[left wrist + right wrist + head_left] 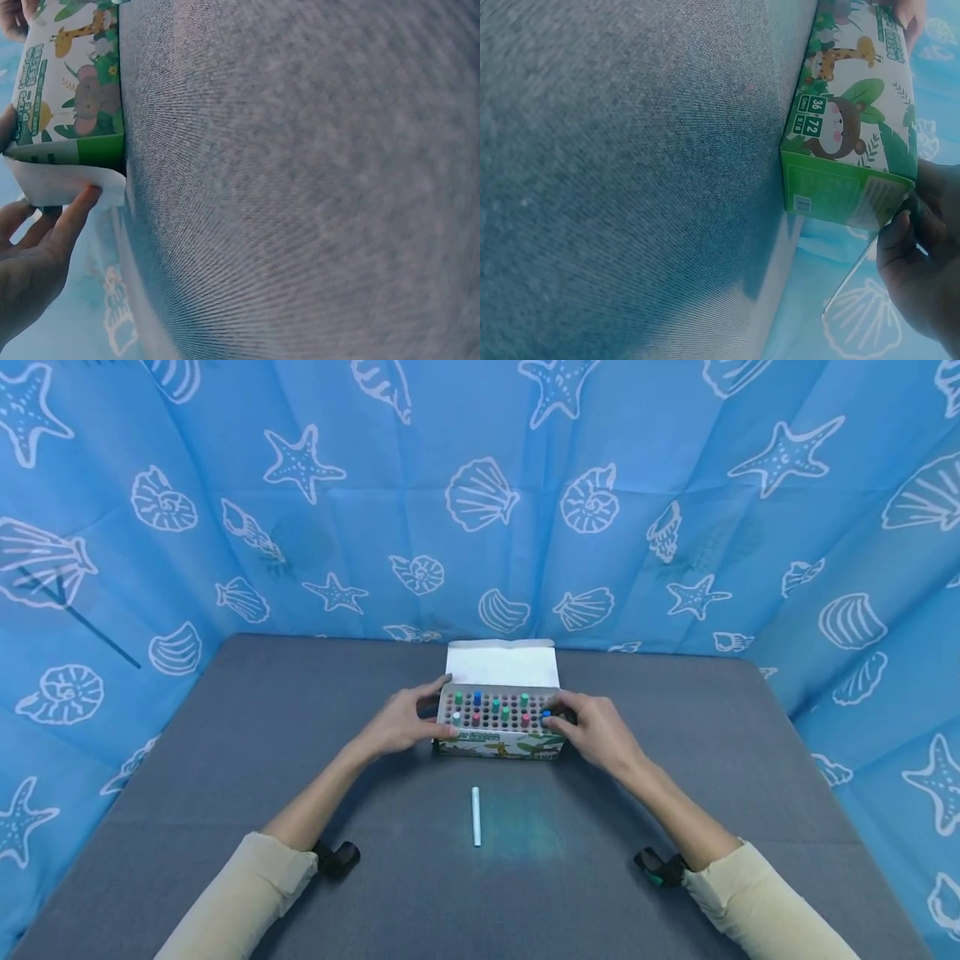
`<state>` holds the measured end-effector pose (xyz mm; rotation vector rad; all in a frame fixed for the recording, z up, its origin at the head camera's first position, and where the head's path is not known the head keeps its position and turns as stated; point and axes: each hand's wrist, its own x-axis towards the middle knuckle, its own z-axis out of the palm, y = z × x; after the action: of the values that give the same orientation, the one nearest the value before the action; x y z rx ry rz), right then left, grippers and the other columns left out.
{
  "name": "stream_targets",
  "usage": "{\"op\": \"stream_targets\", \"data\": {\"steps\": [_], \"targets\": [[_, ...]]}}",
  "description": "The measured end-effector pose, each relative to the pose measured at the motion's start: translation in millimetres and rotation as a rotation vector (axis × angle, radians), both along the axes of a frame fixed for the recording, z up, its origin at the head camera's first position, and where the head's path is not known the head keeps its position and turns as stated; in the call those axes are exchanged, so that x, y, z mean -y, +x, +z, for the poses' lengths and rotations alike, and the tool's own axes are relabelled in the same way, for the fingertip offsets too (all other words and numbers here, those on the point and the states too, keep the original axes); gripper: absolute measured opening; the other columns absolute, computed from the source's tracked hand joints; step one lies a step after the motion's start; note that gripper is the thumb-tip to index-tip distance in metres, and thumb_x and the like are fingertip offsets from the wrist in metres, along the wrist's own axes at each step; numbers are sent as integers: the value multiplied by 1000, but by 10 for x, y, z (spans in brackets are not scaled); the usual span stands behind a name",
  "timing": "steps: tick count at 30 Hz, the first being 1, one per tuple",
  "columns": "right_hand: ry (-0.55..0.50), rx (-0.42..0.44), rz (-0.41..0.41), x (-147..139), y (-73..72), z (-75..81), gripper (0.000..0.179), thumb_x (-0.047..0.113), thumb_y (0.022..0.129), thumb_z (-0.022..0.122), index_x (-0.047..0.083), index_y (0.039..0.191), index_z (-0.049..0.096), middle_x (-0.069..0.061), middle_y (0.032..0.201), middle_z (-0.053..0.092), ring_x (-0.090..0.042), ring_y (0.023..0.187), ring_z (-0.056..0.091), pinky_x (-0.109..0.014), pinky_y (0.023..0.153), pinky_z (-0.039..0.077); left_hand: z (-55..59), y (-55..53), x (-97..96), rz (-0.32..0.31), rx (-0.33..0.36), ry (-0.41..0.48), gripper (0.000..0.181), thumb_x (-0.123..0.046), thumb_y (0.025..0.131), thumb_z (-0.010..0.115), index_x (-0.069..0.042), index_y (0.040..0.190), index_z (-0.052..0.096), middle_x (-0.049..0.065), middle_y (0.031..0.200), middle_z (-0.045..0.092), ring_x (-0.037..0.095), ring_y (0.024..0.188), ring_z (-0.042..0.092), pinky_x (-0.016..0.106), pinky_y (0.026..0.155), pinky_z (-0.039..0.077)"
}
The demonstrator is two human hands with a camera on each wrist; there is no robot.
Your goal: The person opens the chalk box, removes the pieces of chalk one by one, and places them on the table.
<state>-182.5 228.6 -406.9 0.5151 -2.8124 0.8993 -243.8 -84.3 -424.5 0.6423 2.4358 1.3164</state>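
Note:
A cardboard box printed with cartoon animals stands on the table with its lid thrown back. Its grey holed tray holds several coloured chalk sticks in green, blue, pink and white. My left hand grips the box's left end, thumb along the front edge and a finger at the back corner. In the left wrist view a fingertip touches the white side flap. At the tray's right end, my right hand pinches a blue chalk stick between thumb and forefinger. The right wrist view hides that stick behind the box.
A single white chalk stick lies on the grey tablecloth in front of the box. The open white lid leans toward a blue shell-patterned curtain behind the table. Another side flap sticks out by my right fingers.

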Motion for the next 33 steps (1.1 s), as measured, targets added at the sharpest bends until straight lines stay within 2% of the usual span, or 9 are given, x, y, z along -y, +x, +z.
{"op": "stream_targets", "data": {"steps": [6, 12, 16, 19, 25, 29, 33], "targets": [[-32, -36, -21, -14, 18, -9, 17, 14, 94, 70, 8, 110, 72, -4, 89, 71, -13, 67, 59, -32, 58, 45, 15, -10, -12, -1, 2, -11, 93, -30, 83, 83, -20, 158, 29, 19, 146, 49, 35, 134, 47, 43, 101, 49], [-130, -87, -77, 4, 11, -7, 20, 16, 94, 71, 7, 111, 75, -5, 82, 71, -13, 56, 54, -28, 49, 43, -2, -18, -11, 0, 2, 0, 94, -31, 82, 83, -20, 158, 29, 19, 145, 50, 36, 136, 45, 44, 103, 47], [-167, -132, -85, 17, -3, -3, 20, 17, 93, 72, 4, 108, 75, -7, 89, 74, -15, 68, 66, -31, 60, 54, -23, -20, -6, 2, 12, 5, 94, -30, 82, 84, -19, 158, 29, 19, 141, 53, 35, 135, 46, 43, 104, 46], [-194, -183, -82, 28, -10, 12, 19, 16, 92, 73, 3, 107, 75, -8, 90, 74, -18, 77, 69, -36, 67, 57, -29, -16, -2, 5, 18, 9, 94, -29, 82, 84, -18, 158, 29, 19, 141, 53, 35, 136, 44, 43, 104, 47], [-268, -274, -76, 53, 6, 55, 19, 13, 91, 73, 3, 108, 74, -8, 90, 74, -21, 79, 70, -41, 68, 59, -30, -6, -1, 6, 22, 19, 94, -27, 82, 83, -18, 158, 28, 20, 141, 52, 36, 137, 44, 41, 102, 48], [-305, -271, -77, 81, 20, 83, 20, 13, 92, 73, 4, 108, 74, -8, 88, 74, -20, 75, 71, -32, 65, 58, -37, -1, 3, 10, 11, 5, 94, -29, 82, 83, -19, 158, 28, 19, 142, 53, 35, 137, 44, 41, 102, 48], [-345, -224, -80, 114, 47, 107, 21, 16, 92, 73, 4, 109, 74, -10, 87, 74, -23, 70, 71, -21, 61, 55, -45, 5, 12, 16, 3, 4, 94, -29, 82, 84, -19, 158, 28, 19, 142, 53, 34, 136, 45, 41, 102, 48]]}}
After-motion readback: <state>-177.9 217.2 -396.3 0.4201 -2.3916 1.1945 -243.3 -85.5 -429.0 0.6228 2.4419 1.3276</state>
